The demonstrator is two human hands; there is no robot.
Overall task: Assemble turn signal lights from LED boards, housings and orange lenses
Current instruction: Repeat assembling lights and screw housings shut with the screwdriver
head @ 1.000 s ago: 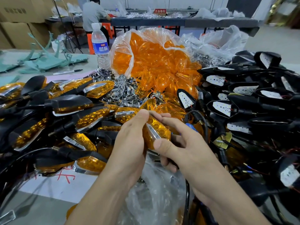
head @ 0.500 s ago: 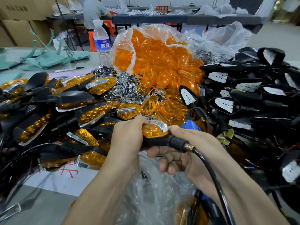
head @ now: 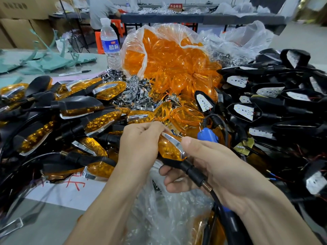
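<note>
Both hands hold one turn signal light (head: pixel 169 149) at the centre: orange lens, chrome trim strip, black housing and a black stalk with a cable running down to the right. My left hand (head: pixel 141 147) grips its left end with curled fingers. My right hand (head: pixel 208 165) cradles the housing and stalk from below, thumb pressed on the chrome trim. Assembled lights (head: pixel 74 114) are heaped on the left. Black housings with white LED boards (head: pixel 246 112) are stacked on the right. A clear bag of orange lenses (head: pixel 169 57) stands behind.
Chrome trim pieces (head: pixel 131 92) lie between the piles. A water bottle (head: pixel 109 45) stands behind them, a marker pen (head: pixel 74 73) to its left. A blue tool (head: pixel 207 135) lies past my right thumb. Crumpled clear plastic (head: pixel 166 209) lies under my wrists. A person sits at a far table.
The light has been turned in my hands: the lens first faced up, then the stalk swung out to the right. My right thumb now presses on the chrome trim.
</note>
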